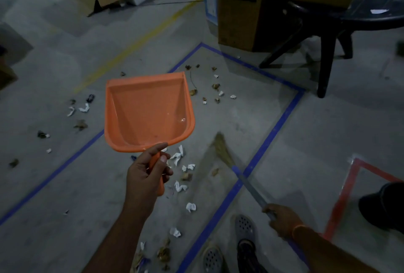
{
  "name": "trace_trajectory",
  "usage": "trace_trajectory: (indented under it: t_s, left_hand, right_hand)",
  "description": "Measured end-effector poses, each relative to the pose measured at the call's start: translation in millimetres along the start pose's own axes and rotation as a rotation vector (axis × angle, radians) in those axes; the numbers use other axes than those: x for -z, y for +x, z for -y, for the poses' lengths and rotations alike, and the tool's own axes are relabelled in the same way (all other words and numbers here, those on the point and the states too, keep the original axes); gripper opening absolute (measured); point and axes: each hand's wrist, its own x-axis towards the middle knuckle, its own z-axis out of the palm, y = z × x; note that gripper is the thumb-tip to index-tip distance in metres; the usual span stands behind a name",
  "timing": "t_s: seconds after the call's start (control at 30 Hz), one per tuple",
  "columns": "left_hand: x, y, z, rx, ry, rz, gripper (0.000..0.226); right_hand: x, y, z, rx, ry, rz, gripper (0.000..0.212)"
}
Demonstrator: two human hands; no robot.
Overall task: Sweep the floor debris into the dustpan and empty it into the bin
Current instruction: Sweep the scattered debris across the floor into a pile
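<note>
Orange dustpan [148, 110] is empty in our gripping left hand [146, 174]; our right hand [282, 218] grips the broom [236, 167]. We should lay the pan flat by the scraps [181, 172].

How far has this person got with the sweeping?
Barely started. Done: nothing shows; the orange dustpan looks empty. In hand: the left hand holds the dustpan by its handle above the floor, and the right hand grips the broom, its bristles near the paper scraps. Left: sweeping the scraps and dry leaves, then emptying; no bin is visible.
</note>
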Motion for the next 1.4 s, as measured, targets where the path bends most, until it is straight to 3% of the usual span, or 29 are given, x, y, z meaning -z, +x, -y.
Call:
trace_trajectory:
  t_s: [0.23,0.47,0.7,0.97,1.2,1.4]
  left_hand:
    - [23,-8,-8,-0.025,-0.011,-0.044,0.028]
    - [32,3,-19,-0.062,-0.051,-0.066,0.029]
    - [8,48,-23,-0.077,-0.083,-0.081,0.028]
    - [-66,147,-22,-0.061,-0.084,-0.180,0.031]
    - [-144,226,-31,0.000,-0.084,-0.229,0.028]
    - [-173,270,-52,-0.002,-0.068,-0.262,0.029]
  right_hand:
    - [-36,-9,73,0.269,-0.260,0.221,0.035]
    - [-17,-14,96,0.390,-0.322,0.195,0.040]
    - [57,35,101,0.308,-0.103,-0.036,0.031]
    - [197,149,119,0.163,0.174,-0.268,0.031]
    - [297,244,148,0.072,0.153,-0.192,0.033]
    - [312,283,171,0.139,-0.075,-0.027,0.038]
